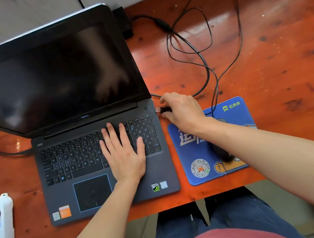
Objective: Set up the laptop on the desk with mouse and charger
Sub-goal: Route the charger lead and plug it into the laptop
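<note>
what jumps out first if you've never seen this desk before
The big open laptop with its dark screen fills the left of the orange-red wooden desk, the left hand lying flat on its keyboard. Just off its right edge, the right hand pinches a USB plug beside the laptop's side. Nearer the person, a bright blue mouse pad carries a black mouse, with black cables looping behind.

left hand (123, 151) flat on laptop (106, 168) | right hand (181, 110) pinching USB plug (159, 109)
</note>
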{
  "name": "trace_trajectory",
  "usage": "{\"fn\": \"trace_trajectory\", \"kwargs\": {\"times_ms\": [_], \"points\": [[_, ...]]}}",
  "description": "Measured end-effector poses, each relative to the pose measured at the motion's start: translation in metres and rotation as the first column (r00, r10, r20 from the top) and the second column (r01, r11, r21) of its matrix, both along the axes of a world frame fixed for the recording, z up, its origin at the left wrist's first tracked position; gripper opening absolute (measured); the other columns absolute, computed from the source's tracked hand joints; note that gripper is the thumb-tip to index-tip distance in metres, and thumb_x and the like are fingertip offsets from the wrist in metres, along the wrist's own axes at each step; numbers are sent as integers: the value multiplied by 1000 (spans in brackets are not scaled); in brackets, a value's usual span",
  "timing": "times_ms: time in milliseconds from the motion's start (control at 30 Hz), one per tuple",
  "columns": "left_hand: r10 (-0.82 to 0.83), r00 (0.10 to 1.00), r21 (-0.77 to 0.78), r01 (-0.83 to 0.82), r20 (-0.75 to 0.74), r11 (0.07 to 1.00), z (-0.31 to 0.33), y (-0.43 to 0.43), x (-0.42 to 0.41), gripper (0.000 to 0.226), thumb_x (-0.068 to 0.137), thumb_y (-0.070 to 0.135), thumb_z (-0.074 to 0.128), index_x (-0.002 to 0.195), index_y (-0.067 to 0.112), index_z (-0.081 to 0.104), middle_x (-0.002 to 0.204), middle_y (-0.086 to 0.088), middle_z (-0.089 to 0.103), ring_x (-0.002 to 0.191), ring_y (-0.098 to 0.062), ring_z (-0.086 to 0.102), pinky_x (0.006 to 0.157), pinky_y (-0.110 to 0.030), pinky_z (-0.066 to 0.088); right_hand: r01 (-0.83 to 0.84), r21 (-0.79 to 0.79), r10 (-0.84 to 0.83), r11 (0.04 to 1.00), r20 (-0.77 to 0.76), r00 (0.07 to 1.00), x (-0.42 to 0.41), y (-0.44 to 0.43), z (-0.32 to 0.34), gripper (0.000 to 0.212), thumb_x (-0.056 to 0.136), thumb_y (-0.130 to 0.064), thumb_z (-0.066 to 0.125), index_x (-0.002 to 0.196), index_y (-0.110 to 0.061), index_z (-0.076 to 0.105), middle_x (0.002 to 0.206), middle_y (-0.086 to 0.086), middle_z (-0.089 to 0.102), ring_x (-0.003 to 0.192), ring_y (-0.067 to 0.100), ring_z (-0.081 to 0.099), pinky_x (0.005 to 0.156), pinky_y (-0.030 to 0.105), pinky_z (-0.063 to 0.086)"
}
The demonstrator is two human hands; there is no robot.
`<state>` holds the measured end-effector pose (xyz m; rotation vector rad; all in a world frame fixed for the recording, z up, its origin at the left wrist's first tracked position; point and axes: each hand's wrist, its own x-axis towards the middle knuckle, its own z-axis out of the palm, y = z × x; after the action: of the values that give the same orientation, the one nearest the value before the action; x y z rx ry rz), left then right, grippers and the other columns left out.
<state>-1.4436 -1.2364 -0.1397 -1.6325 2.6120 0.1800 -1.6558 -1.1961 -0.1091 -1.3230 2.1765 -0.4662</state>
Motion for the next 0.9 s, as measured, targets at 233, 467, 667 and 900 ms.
{"fn": "trace_trajectory", "kwargs": {"times_ms": [233,467,667,900], "points": [[8,1000,7,-8,-2,1000,1,-1,0,66,93,51,30,146,11,32,157,-18,23,146,-34,15,118,-51,14,-46,-14,45,999,-87,995,1,3,3,21,92,-28,61,105,-12,66,102,7,62,88,37,61,71,44,49],[9,1000,15,-9,-5,1000,3,-1,-1,66,93,51,30,146,11,32,156,-18,23,146,-34,17,118,-52,15,-3,31,5,1000,-49,999,-4,0,5,21,89,-29,63,104,-17,72,101,8,64,91,35,61,75,41,49],[9,1000,17,-9,3,1000,2,-1,1,66,93,51,31,147,12,32,157,-17,22,146,-34,16,118,-51,14,-140,0,139,990,-104,985,-2,6,6,23,92,-24,60,112,-20,70,103,4,63,88,32,62,69,39,47],[7,1000,6,-7,-11,1000,1,-1,1,66,93,51,32,146,11,33,156,-18,24,146,-35,18,117,-52,16,-202,-15,198,979,-124,972,-5,9,7,23,91,-26,60,111,-20,70,102,2,63,88,30,62,65,36,42]]}}
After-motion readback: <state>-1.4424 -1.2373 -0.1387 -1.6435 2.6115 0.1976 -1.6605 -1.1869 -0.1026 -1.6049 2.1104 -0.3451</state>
